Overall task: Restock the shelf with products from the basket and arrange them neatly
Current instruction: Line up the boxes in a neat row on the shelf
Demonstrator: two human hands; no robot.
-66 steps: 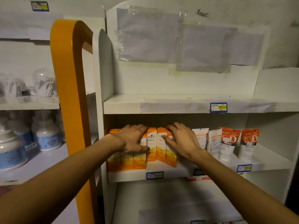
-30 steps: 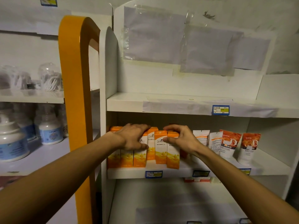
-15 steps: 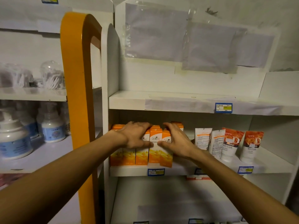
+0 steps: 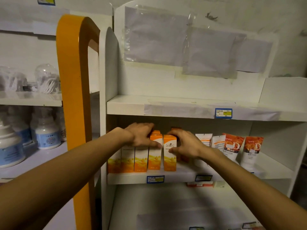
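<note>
Both hands work the row of orange-and-white cartons [image 4: 150, 156] on the middle shelf [image 4: 179, 178], apparently to close the gaps and square the fronts. The left hand [image 4: 141, 135] lies over the carton tops, fingers curled round them and thumb on a front face, bracing the row. At its 3 o'clock, the right hand [image 4: 186, 145] grips the end carton [image 4: 169, 154], thumb in front and fingers over the top, likely to press it against its neighbour. White sachets [image 4: 205, 140] and orange-capped tubes [image 4: 241, 149] stand further toward 3 o'clock. No basket shows.
</note>
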